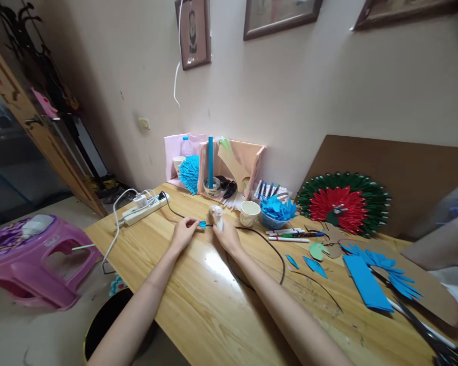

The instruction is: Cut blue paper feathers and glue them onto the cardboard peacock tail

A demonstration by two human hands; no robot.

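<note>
Between its fingertips my left hand (184,233) pinches a small blue paper piece (202,224), held low over the wooden table (198,295). Just to the right, my right hand (226,236) is closed around a white tool (217,216) with a black cord (269,243), which looks like a glue gun. The tool's far end points away from me; its tip is too small to make out. A small gap separates the blue piece from the tool.
A paper cup (249,213) and a bowl of blue paper pieces (277,211) stand beyond my right hand. Markers (290,235), a folded blue strip (367,282) and black scissors (423,328) lie rightward. A power strip (146,209) sits at the left edge.
</note>
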